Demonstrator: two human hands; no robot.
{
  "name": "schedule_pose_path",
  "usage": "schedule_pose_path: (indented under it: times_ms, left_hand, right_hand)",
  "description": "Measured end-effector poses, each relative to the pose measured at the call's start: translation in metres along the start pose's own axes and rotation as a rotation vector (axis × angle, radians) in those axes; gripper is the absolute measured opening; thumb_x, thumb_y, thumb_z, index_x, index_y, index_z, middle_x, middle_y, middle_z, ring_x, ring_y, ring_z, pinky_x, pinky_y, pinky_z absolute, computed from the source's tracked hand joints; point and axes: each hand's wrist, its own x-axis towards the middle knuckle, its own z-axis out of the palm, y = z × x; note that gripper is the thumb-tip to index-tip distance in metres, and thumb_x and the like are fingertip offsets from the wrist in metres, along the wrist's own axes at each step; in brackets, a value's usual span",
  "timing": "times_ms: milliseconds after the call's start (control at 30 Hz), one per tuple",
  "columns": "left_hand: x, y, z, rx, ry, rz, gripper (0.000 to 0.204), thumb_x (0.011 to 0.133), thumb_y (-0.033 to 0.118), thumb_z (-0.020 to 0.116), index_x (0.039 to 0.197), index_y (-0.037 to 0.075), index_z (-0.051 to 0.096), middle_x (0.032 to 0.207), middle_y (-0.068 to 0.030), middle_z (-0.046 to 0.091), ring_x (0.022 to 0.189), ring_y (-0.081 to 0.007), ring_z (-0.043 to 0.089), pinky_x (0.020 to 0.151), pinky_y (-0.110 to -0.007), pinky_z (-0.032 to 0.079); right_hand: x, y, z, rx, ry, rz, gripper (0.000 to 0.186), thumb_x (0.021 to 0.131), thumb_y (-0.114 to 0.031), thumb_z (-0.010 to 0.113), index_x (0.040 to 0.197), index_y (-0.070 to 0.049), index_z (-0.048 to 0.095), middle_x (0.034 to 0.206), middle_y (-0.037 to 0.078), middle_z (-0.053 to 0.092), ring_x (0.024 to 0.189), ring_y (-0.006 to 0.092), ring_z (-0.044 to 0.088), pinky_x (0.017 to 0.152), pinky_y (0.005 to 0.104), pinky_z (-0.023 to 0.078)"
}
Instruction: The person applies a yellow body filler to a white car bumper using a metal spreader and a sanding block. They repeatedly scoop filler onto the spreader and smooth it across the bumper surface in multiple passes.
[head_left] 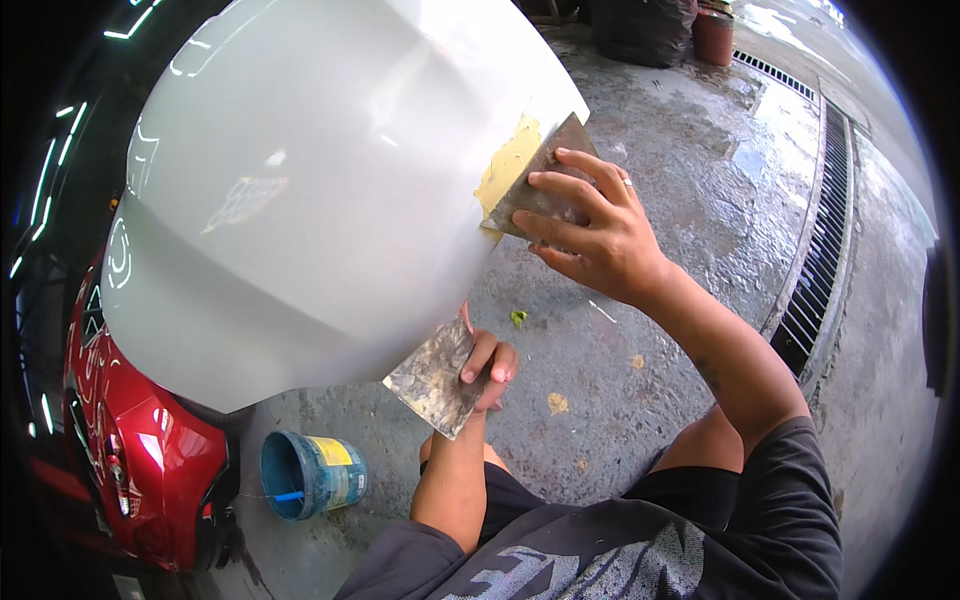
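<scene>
A large, glossy white car body panel (300, 200) fills the upper left and middle. Yellow body filler (510, 158) lies spread in a patch along its right edge. My right hand (600, 220) presses a flat, grey-brown filler spreader (545, 175) against that patch, the fingers laid over the blade's outer face. Below the panel's lower edge, my left hand (485, 370) grips a second flat metal spreader (438, 378), its surface smeared and stained. Part of the left thumb side is hidden behind this plate.
A blue bucket (345, 480) with a yellow label stands on the wet grey floor (600, 440). To the left is a red car (150, 470). A drain grate (815, 250) runs along the right. A black bag (640, 30) and a reddish bucket (713, 38) stand at the back.
</scene>
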Motion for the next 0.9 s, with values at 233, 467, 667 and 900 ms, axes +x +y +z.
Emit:
schedule_pose_path:
  times_ms: [233, 467, 667, 900]
  left_hand:
    - [0.0, -0.001, 0.006, 0.128, 0.076, 0.01, 0.065, 0.109, 0.029, 0.05, 0.168, 0.027, 0.024, 0.066, -0.0013, 0.059, 0.082, -0.0304, 0.069, 0.085, -0.042, 0.051]
    - [0.001, 0.001, 0.003, 0.024, 0.053, -0.008, 0.058, 0.111, 0.045, 0.047, 0.164, 0.027, 0.034, 0.069, -0.0048, 0.059, 0.093, -0.0391, 0.07, 0.088, -0.044, 0.048]
    - [-0.001, 0.001, 0.004, 0.022, 0.082, 0.003, 0.058, 0.109, 0.049, 0.046, 0.163, 0.032, 0.033, 0.068, -0.0045, 0.058, 0.088, -0.0377, 0.07, 0.086, -0.043, 0.046]
    - [0.0, -0.001, -0.001, 0.01, 0.024, -0.008, 0.058, 0.109, 0.047, 0.047, 0.163, 0.03, 0.033, 0.068, -0.0046, 0.058, 0.088, -0.0373, 0.069, 0.086, -0.044, 0.047]
  right_hand:
    - [-0.033, 0.006, -0.013, 0.008, -0.008, 0.001, 0.054, 0.064, -0.018, 0.095, 0.114, -0.032, 0.08, 0.142, 0.001, 0.061, 0.142, 0.0325, 0.049, 0.11, 0.0553, 0.047]
    - [-0.004, 0.001, -0.011, -0.034, 0.046, -0.114, 0.053, 0.07, -0.028, 0.094, 0.118, -0.038, 0.076, 0.144, -0.003, 0.057, 0.144, 0.0298, 0.046, 0.109, 0.0558, 0.044]
    - [0.011, -0.007, -0.002, -0.007, 0.048, -0.111, 0.059, 0.065, -0.031, 0.096, 0.12, -0.041, 0.077, 0.149, -0.003, 0.056, 0.146, 0.0313, 0.044, 0.112, 0.0574, 0.041]
    - [0.014, -0.003, 0.004, -0.033, 0.037, -0.105, 0.052, 0.073, -0.032, 0.092, 0.121, -0.041, 0.075, 0.148, -0.004, 0.055, 0.146, 0.0295, 0.043, 0.11, 0.0553, 0.042]
